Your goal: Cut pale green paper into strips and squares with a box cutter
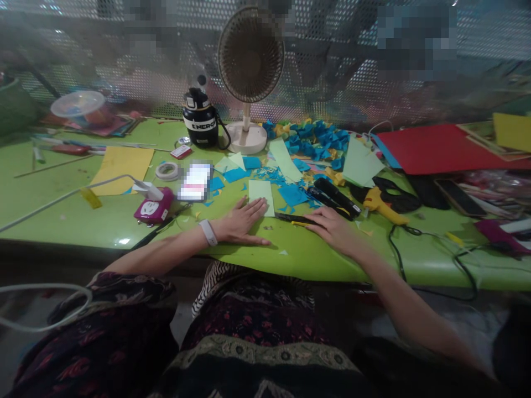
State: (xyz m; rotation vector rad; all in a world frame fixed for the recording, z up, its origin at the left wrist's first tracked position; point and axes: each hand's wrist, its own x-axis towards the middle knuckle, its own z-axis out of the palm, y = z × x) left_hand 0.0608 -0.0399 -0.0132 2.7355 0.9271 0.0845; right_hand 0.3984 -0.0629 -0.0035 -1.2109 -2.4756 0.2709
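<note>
I keep the left hand (244,222) flat on the green table (298,258), fingers spread, fingertips on a pale strip (260,190); my right hand (332,229) has its fingers closed on a black tool (287,218), tip just beside the strip. Beyond, I see blue scraps (293,194), then a bottle (201,126) and fan (251,55).

Your left fingers (256,207) partly hide the green strip (260,190); your right fingers (320,214) cover part of the black tool (288,217).
</note>
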